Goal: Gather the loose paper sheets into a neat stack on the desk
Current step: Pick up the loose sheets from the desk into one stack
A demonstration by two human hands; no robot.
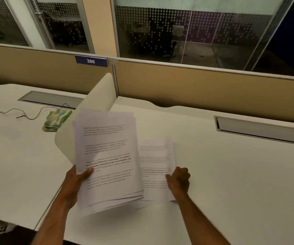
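My left hand (79, 175) grips a bundle of several printed paper sheets (107, 156) by its left edge, thumb on top, lifted above the white desk (231, 174); the sheets' edges are uneven and fanned at the bottom. To its right a single printed sheet (156, 167) lies on the desk, partly tucked under the bundle. My right hand (179, 179) rests on that sheet's right edge with fingers curled onto it.
A low white divider panel (96, 96) stands behind the bundle, between two desks. A folded green patterned cloth (57, 119) and a thin black cable (19, 114) lie on the left desk. Grey cable hatches (261, 130) sit at the back, before a tan partition.
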